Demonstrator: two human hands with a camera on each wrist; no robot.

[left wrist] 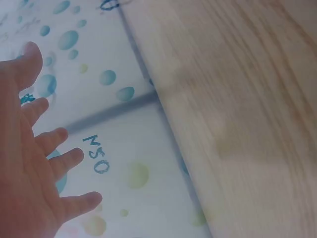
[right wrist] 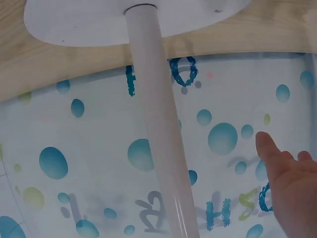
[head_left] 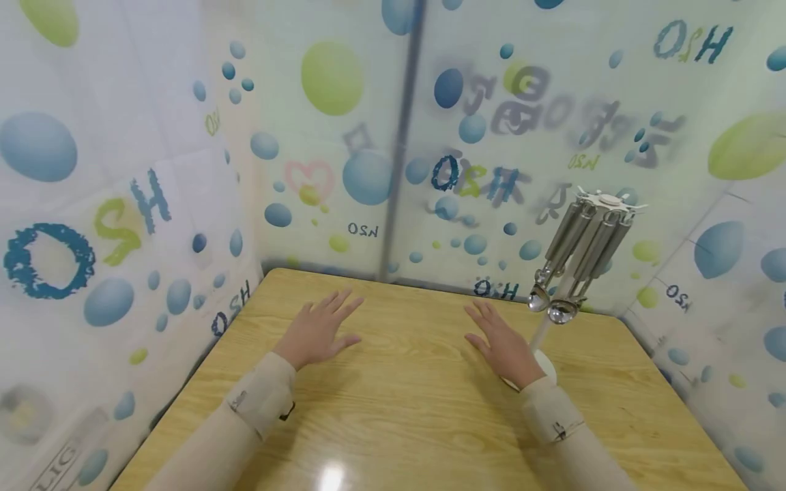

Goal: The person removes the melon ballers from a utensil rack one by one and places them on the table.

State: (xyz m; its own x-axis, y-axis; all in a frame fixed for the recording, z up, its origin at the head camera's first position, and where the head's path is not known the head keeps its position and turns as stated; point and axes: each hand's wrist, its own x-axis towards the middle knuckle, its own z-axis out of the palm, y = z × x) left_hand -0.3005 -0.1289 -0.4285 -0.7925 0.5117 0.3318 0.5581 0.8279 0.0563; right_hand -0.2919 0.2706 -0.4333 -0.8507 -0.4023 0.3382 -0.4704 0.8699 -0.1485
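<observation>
Both hands are held out over a wooden table, with nothing in either. My left hand (head_left: 316, 331) has its fingers spread and straight; in the left wrist view the same hand (left wrist: 29, 153) shows its palm side at the left edge. Over the right half of the table, my right hand (head_left: 505, 344) has its fingers extended, near a white stand (head_left: 540, 334). From the stand's round top (head_left: 608, 201) hang several metal utensils with grey handles, ladles (head_left: 562, 311) among them. The right wrist view shows the stand's pole (right wrist: 161, 124) beside the right hand (right wrist: 294, 186). The right forearm partly hides the stand's base (head_left: 545, 365).
The wooden table (head_left: 405, 402) reaches back to white curtains (head_left: 344, 259) printed with blue and green dots and letters. These curtains enclose the left, back and right sides. A bright light reflection lies near the table's front.
</observation>
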